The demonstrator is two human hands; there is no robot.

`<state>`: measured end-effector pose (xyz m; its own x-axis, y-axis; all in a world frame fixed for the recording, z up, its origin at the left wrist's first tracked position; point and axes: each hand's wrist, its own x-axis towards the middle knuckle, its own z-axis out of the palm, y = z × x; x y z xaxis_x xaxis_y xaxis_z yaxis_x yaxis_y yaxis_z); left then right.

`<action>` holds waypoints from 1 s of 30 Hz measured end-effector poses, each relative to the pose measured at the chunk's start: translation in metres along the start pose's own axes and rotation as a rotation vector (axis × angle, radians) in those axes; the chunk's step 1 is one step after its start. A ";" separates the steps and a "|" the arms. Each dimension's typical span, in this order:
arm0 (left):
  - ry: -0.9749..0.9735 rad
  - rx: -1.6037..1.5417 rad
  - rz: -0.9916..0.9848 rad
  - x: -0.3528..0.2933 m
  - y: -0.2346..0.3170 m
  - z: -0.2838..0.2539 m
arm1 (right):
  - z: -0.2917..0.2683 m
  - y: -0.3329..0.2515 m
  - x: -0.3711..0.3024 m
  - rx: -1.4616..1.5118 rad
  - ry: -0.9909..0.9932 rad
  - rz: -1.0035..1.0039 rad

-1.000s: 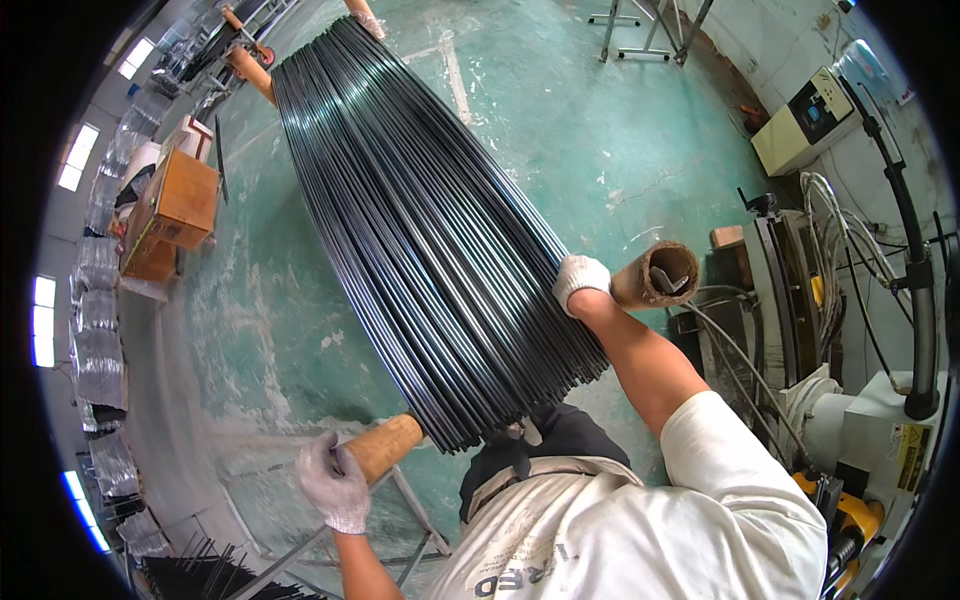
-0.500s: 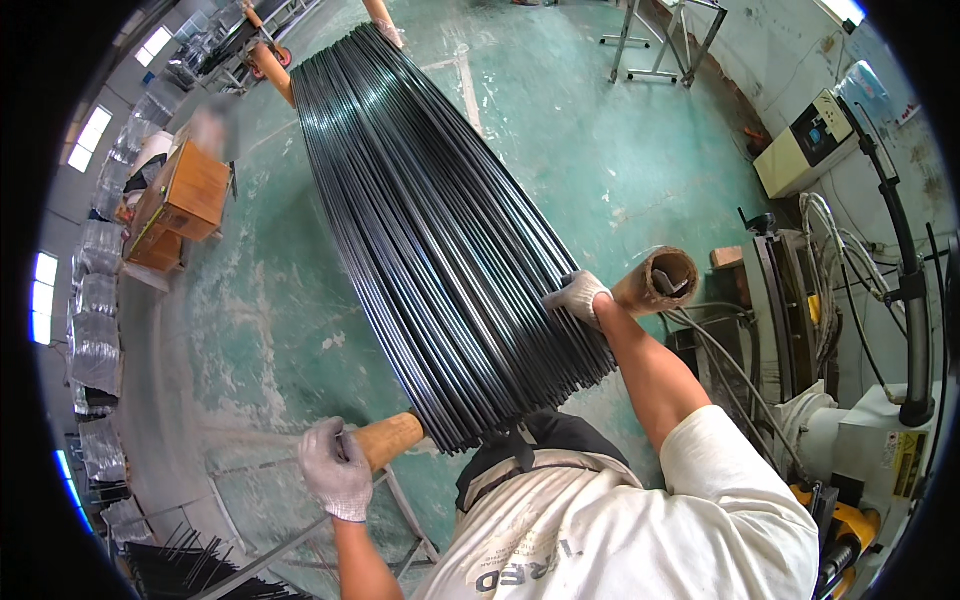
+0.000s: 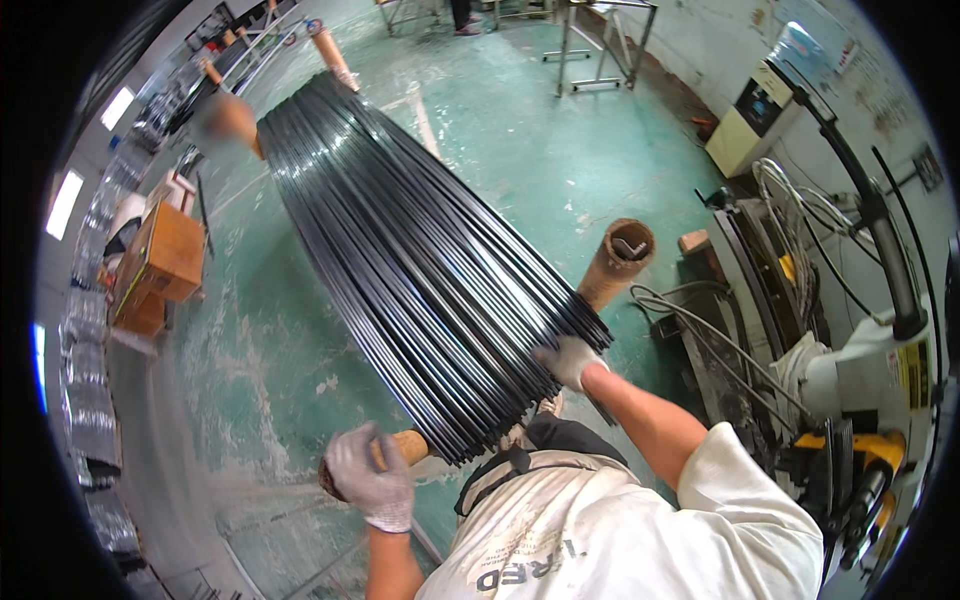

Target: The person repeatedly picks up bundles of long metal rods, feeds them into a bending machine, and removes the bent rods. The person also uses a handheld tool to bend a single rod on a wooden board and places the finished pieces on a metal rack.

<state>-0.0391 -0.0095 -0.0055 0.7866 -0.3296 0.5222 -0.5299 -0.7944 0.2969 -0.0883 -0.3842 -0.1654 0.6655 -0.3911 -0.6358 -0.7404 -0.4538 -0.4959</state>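
Observation:
A wide bundle of long, thin black rods [image 3: 400, 250] stretches away from my body on a rack with cardboard-coloured posts. My right hand [image 3: 572, 362], in a pale work glove, grips the rods at the near right edge; its fingertips are partly hidden among them. At the near left corner, my gloved left hand [image 3: 372, 478] is curled over the end of a cardboard tube [image 3: 412, 446]. Another cardboard tube [image 3: 618, 258] stands upright beside the right edge of the bundle, a bent metal piece showing inside its open top.
A wooden cabinet [image 3: 165, 255] stands on the left, with wrapped stacks [image 3: 90, 370] along that wall. Hoses and a machine [image 3: 765, 290] occupy the right side, near a water dispenser [image 3: 752, 118]. A wheeled metal frame [image 3: 605, 45] is at the back.
My right hand has moved down along the rods toward their near ends. My left hand has come rightward onto the tube. The view has shifted, and a person's legs now show at the far end.

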 end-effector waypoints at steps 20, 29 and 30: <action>-1.083 -1.823 -1.364 -0.016 0.153 0.243 | 0.142 0.232 -0.520 -0.304 0.521 0.519; -1.173 -1.924 -0.977 -0.005 0.244 0.169 | 0.149 0.436 -0.587 -0.149 0.675 0.720; -1.063 -1.899 -0.753 0.007 0.274 0.144 | 0.153 0.467 -0.604 -0.152 0.750 0.798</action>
<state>-0.1331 -0.3027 -0.0351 0.4105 -0.8696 -0.2743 0.7422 0.1439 0.6545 -0.8508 -0.2376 -0.1035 -0.0717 -0.9782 -0.1949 -0.9974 0.0716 0.0075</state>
